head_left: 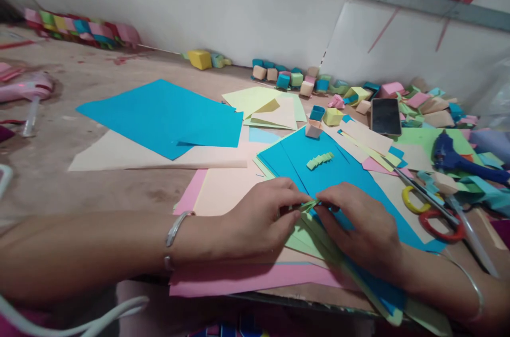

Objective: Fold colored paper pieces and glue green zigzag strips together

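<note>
Both my hands meet over a stack of coloured paper near the table's front edge. Thumb and fingers of my left hand (258, 217) pinch one end of a small light-green folded paper strip (309, 205). My right hand (360, 220) pinches its other end, and the fingertips partly hide it. Just beyond them, a second green folded strip (320, 160), zigzag in shape, lies on a blue paper sheet (287, 159). At that sheet's far corner stand small paper boxes: a peach one (313, 128), a blue one (317, 112) and a yellow one (333, 116).
Scissors (442, 224) with red and yellow handles and a blue glue gun (454, 156) lie right, near a phone (385, 116) and paper scraps. A large blue sheet (159, 119) lies left. Several paper boxes (282, 81) line the wall. A pink glue gun (30, 90) is far left.
</note>
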{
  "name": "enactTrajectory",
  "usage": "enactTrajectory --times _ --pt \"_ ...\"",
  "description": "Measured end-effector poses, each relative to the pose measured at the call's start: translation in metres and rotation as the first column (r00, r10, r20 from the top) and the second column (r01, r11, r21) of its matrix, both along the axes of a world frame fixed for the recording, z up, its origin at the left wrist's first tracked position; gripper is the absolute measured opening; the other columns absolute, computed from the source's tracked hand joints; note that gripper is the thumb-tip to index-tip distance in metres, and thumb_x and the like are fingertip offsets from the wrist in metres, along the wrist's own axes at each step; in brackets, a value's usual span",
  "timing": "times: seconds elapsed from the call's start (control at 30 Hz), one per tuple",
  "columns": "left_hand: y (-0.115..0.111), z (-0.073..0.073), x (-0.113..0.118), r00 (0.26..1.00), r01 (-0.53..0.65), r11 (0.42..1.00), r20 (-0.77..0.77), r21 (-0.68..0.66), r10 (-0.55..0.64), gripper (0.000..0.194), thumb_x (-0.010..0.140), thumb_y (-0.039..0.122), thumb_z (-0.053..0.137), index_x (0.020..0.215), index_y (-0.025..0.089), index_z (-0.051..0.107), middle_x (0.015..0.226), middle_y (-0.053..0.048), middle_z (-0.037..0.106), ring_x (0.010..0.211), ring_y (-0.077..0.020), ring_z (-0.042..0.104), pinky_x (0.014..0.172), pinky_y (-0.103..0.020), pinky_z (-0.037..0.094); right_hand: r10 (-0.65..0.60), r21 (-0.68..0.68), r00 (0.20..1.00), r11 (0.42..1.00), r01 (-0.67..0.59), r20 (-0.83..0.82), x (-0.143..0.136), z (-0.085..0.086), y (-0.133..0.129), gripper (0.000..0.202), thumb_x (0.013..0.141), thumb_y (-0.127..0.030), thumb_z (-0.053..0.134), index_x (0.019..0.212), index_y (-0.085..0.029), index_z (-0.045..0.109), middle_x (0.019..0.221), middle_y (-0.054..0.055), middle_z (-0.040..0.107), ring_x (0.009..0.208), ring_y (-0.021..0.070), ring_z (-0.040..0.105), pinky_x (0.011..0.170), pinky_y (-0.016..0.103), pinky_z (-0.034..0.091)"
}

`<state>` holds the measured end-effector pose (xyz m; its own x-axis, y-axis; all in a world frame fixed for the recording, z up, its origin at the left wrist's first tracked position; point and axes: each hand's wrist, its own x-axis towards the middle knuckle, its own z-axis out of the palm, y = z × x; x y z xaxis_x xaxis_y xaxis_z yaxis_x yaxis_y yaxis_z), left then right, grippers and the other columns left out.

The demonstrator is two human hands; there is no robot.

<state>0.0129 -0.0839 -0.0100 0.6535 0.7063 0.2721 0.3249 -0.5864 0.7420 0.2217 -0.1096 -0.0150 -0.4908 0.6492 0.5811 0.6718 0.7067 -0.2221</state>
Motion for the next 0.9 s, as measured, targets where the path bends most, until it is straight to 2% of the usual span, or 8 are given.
enactTrajectory --times 0.13,0.3,0.4,0.5,0.6,0.7,0.9 --pt "0.002 -0.003 0.000 0.999 -0.032 0.996 -0.007 0.085 0.032 0.019 0.091 0.014 0.053 0.099 0.016 0.071 0.084 -0.004 0.060 0.080 -0.0151 0.056 0.069 -0.025 0.045 -0.011 -0.047 0.999 0.999 0.009 -0.033 0.000 0.001 0.001 0.007 0.091 -0.015 0.056 0.086 -0.018 0.057 0.071 -0.001 0.061 0.065 0.0124 0.055 0.062 0.024 0.042" --pt "0.006 -0.009 -0.003 0.997 0.011 0.959 -0.073 0.282 0.010 0.022 0.091 0.014 0.051 0.105 0.014 0.069 0.080 -0.003 0.058 0.070 -0.0137 0.052 0.059 -0.024 0.038 -0.005 -0.137 0.998 0.991 -0.004 -0.066 0.002 0.002 0.000 0.002 0.090 -0.017 0.057 0.091 -0.018 0.058 0.077 0.000 0.063 0.069 0.0126 0.059 0.064 0.023 0.045" --pt "0.006 -0.011 -0.004 0.994 0.042 0.931 -0.107 0.362 -0.003 0.022 0.090 0.013 0.051 0.103 0.012 0.068 0.079 -0.004 0.057 0.067 -0.0146 0.050 0.056 -0.026 0.036 -0.007 -0.248 0.995 0.969 -0.018 -0.099 0.000 0.004 -0.001 0.011 0.088 -0.024 0.061 0.097 -0.018 0.059 0.078 0.000 0.064 0.069 0.0127 0.059 0.064 0.023 0.046" --pt "0.004 -0.008 -0.002 0.995 0.031 0.959 -0.099 0.281 -0.003 0.022 0.091 0.013 0.048 0.095 0.012 0.070 0.076 -0.004 0.057 0.068 -0.0141 0.051 0.058 -0.025 0.038 -0.050 -0.298 0.993 0.954 0.016 -0.109 -0.003 0.005 -0.002 0.008 0.087 -0.022 0.060 0.095 -0.019 0.060 0.077 0.000 0.065 0.067 0.0121 0.059 0.063 0.023 0.045" --pt "0.004 -0.002 0.002 0.997 -0.024 0.992 -0.066 0.124 0.032 0.021 0.090 0.010 0.051 0.094 0.014 0.071 0.079 -0.004 0.063 0.073 -0.0133 0.056 0.065 -0.023 0.042 -0.090 -0.343 0.989 0.938 0.045 -0.116 -0.003 0.003 -0.002 0.007 0.088 -0.016 0.055 0.090 -0.020 0.061 0.078 0.000 0.067 0.068 0.0119 0.061 0.063 0.023 0.044" --pt "0.005 0.003 0.004 0.994 -0.089 0.996 -0.063 -0.008 0.088 0.018 0.087 0.010 0.055 0.094 0.016 0.072 0.081 -0.002 0.068 0.075 -0.0127 0.059 0.068 -0.023 0.044 -0.113 -0.368 0.987 0.928 0.063 -0.117 -0.002 0.003 -0.003 0.009 0.088 -0.016 0.054 0.087 -0.020 0.062 0.076 -0.001 0.067 0.066 0.0117 0.060 0.062 0.023 0.044" --pt "0.004 0.004 0.004 0.995 -0.085 0.996 -0.048 -0.032 0.083 0.016 0.086 0.012 0.059 0.091 0.018 0.073 0.080 -0.001 0.070 0.074 -0.0121 0.061 0.068 -0.022 0.043 -0.141 -0.387 0.983 0.918 0.086 -0.116 -0.004 0.003 -0.001 0.008 0.085 -0.017 0.056 0.079 -0.019 0.060 0.065 -0.003 0.060 0.058 0.0101 0.053 0.056 0.023 0.040"
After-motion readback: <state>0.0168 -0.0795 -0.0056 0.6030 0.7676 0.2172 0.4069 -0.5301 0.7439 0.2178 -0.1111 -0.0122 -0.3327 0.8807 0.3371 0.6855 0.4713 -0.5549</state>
